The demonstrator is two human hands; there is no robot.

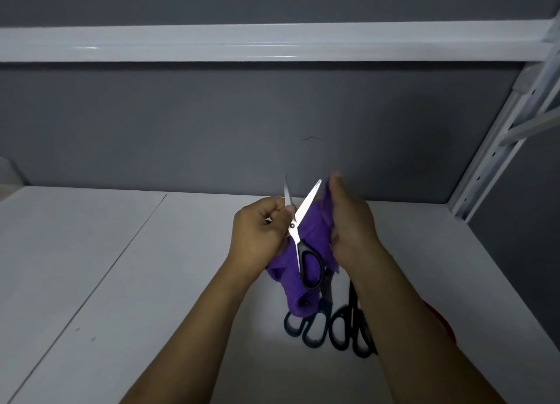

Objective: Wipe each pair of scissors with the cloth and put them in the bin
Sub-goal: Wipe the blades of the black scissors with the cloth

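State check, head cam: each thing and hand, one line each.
held scissors, blades open, in left hand
left hand, grips held scissors
right hand, grips purple cloth at one blade
purple cloth, bunched, hanging under the hands
blue-handled scissors, lying on table
black-handled scissors, lying on table

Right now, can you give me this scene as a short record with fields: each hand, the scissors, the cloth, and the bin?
left hand: grips the held scissors
right hand: holds the cloth against one blade
held scissors: open, black handle, raised above the table
cloth: purple, hangs down between the hands
waiting on table: blue scissors and black scissors, side by side
bin: not in view
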